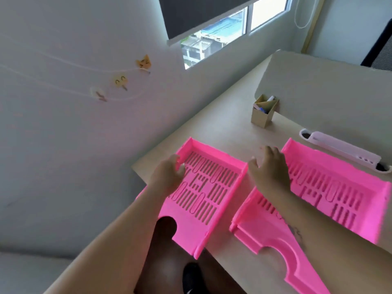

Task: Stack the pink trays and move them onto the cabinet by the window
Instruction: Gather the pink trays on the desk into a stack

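Three pink slotted trays lie on the beige desk. The left tray hangs partly over the desk's front edge. My left hand grips its left wall, with the fingers curled over the rim. My right hand hovers with its fingers apart just past that tray's right wall, holding nothing. The middle tray lies under my right forearm, its notched end toward me. The right tray sits behind it, overlapping its far side.
A cardboard pen holder stands behind the trays against a beige divider panel. A long white plastic holder lies behind the right tray. The window is at the desk's far end. A black chair is at the top right.
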Demonstrator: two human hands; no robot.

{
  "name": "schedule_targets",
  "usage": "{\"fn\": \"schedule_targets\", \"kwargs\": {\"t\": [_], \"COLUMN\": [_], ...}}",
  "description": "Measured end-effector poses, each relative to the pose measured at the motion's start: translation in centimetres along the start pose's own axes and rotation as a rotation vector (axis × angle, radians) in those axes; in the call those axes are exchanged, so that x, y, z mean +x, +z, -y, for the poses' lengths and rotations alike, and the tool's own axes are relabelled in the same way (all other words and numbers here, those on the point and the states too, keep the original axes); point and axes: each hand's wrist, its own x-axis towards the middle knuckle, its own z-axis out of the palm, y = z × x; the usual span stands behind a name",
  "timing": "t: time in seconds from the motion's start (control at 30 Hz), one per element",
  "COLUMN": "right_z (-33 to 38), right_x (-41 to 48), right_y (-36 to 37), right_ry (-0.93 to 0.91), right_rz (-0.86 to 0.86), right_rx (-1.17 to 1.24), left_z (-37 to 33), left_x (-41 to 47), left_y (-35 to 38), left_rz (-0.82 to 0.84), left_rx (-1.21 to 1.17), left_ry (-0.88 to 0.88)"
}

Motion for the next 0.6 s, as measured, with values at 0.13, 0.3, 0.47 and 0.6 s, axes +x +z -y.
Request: {"fn": "schedule_targets", "kwargs": {"t": [0.13, 0.3, 0.47, 0.6], "right_z": [5.4, 8.3, 8.5, 8.1], "right_x": [-0.2, 0.0, -1.6, -4.3], "right_y": [4.0, 8.1, 10.7, 11.7], "right_ry": [-0.071, 0.073, 0.325, 0.489], "right_rz": [0.065, 0.047, -0.028, -0.034], "right_rx": [0.051, 0.037, -0.006, -0.052], "left_z": [6.5, 12.0, 14.0, 14.8], "left_x": [0.3, 4.0, 7.7, 9.7], "left_y": [-3.0, -3.1, -0.8, 0.6], "left_rz": [-0.029, 0.033, 0.224, 0.343], "left_rx": [-0.006, -0.040, -0.042, -0.055], "left_ry": [-0.143, -0.153, -0.017, 0.032]}}
